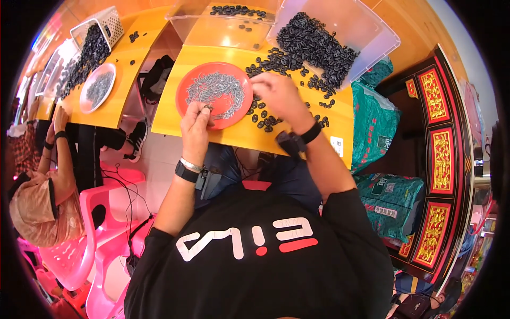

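My left hand is closed over the near edge of a red plate, pinching a small dark piece between thumb and fingertips. Thin silver screws or pins lie heaped on the plate. My right hand hovers at the plate's right rim with its fingers bent, slightly blurred. Whether anything sits between those fingertips cannot be made out. Small black oval pieces with holes are scattered on the yellow table beneath and beside the right hand.
A clear plastic bin at the far right spills many black pieces onto the table. Another clear container stands behind the plate. Green bags are right of the table. At left, a person sits by a second table with a white plate.
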Available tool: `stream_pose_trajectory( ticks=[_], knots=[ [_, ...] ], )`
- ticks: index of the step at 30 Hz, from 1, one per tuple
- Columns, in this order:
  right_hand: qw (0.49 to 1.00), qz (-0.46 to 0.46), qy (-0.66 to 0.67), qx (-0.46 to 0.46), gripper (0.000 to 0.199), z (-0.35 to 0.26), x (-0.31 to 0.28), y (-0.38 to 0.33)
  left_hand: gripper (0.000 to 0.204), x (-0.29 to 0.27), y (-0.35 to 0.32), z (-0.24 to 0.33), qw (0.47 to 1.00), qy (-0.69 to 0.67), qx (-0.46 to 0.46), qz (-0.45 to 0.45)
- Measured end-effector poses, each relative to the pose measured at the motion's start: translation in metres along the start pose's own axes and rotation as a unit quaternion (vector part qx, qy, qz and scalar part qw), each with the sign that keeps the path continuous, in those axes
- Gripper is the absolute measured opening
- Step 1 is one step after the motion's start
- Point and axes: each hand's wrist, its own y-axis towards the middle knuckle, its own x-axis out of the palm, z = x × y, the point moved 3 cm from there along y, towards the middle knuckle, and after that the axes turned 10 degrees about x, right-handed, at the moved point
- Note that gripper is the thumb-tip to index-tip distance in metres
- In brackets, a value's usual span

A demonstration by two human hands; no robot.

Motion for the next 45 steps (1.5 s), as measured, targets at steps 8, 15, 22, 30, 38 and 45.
stream_pose_trajectory(
  ticks=[8, 15, 22, 30, 38, 45],
  knots=[
    [0.945, -0.019, -0.284, 0.164, 0.017, 0.087, -0.067, 0.013, 0.011, -0.005, 0.004, -0.005, 0.999, -0.047, -0.003, 0.011],
    [0.943, -0.031, -0.308, 0.126, 0.010, 0.093, -0.056, 0.018, 0.011, -0.003, 0.005, -0.007, 0.999, -0.050, -0.004, 0.009],
    [0.914, -0.030, -0.400, 0.064, 0.016, 0.089, -0.050, 0.018, 0.011, -0.002, 0.003, -0.003, 0.999, -0.047, -0.011, 0.004],
    [0.974, -0.086, 0.024, 0.207, 0.020, 0.082, -0.070, 0.007, 0.011, 0.002, 0.002, 0.003, 0.999, -0.044, -0.017, 0.002],
    [0.923, -0.171, 0.291, 0.182, 0.025, 0.008, -0.050, -0.013, 0.009, 0.013, -0.005, 0.008, 0.995, -0.069, -0.069, -0.026],
    [0.905, -0.204, 0.340, 0.153, 0.026, -0.016, -0.019, -0.018, 0.008, 0.020, -0.009, 0.010, 0.989, -0.111, -0.092, -0.043]
  ],
)
